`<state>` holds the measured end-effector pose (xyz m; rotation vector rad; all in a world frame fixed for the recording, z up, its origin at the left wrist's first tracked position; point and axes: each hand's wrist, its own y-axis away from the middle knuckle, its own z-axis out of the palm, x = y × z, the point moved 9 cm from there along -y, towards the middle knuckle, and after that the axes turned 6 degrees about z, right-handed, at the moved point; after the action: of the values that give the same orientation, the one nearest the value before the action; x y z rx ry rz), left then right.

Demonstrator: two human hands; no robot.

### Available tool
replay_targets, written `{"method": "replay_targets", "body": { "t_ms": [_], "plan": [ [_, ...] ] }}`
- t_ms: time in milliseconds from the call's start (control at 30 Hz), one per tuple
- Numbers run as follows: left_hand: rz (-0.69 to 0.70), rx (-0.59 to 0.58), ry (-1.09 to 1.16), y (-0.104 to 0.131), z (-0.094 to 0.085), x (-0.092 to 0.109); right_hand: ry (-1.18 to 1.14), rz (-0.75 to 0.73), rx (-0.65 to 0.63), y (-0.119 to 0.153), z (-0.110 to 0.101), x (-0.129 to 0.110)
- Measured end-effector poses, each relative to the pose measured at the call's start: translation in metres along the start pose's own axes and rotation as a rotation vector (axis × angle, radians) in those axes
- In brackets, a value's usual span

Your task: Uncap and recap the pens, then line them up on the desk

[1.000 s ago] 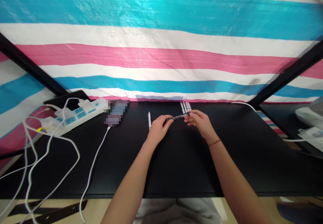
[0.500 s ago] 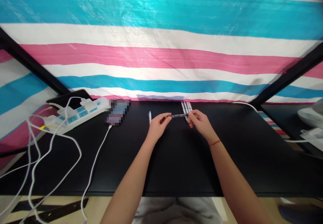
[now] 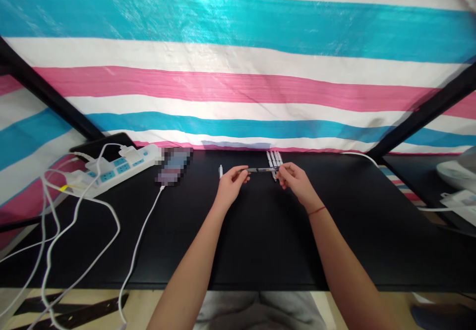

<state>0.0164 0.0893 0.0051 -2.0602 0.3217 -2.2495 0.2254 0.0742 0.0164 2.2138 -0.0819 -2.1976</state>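
Note:
A slim dark pen (image 3: pixel 262 170) is held level above the black desk, stretched between my two hands. My left hand (image 3: pixel 233 180) pinches its left end between thumb and fingers. At the other end, my right hand (image 3: pixel 293 177) has its fingertips closed on the pen. Behind the right hand lie several white pens (image 3: pixel 274 159) side by side, partly hidden by the hand and the held pen. One more white pen (image 3: pixel 220 170) lies just left of my left hand, which covers part of it.
On the left of the desk (image 3: pixel 267 241) lie a white power strip (image 3: pixel 122 169) with plugs and loose white cables (image 3: pixel 118 221), and a phone (image 3: pixel 174 165) on a charging cord. A striped sheet (image 3: pixel 238 87) hangs behind. White items (image 3: pixel 461 201) sit at far right.
My left fingers have shifted slightly left along the pen, showing more of its middle. My right hand has barely moved.

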Motion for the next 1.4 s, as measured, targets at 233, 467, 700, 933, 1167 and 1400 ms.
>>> {"method": "replay_targets", "body": {
  "t_ms": [233, 467, 700, 933, 1167, 1400],
  "plan": [
    [-0.038, -0.013, -0.036, 0.001, 0.000, -0.003, 0.039, 0.077, -0.007, 0.000, -0.002, 0.008],
    [-0.048, -0.017, -0.055, 0.001, -0.001, -0.006, -0.002, 0.027, 0.026, -0.003, -0.007, 0.006],
    [-0.059, -0.004, -0.038, 0.001, -0.001, -0.004, 0.049, -0.078, 0.036, -0.003, -0.009, -0.003],
    [-0.074, 0.014, -0.005, 0.002, -0.001, -0.004, 0.201, 0.004, 0.041, -0.002, -0.007, 0.001],
    [-0.115, 0.075, 0.055, 0.002, -0.007, -0.009, 0.014, -0.120, 0.077, 0.000, -0.012, -0.011],
    [-0.130, 0.202, 0.131, 0.002, -0.020, -0.015, -0.246, -0.030, 0.203, -0.004, -0.039, -0.002]
  ]
}}
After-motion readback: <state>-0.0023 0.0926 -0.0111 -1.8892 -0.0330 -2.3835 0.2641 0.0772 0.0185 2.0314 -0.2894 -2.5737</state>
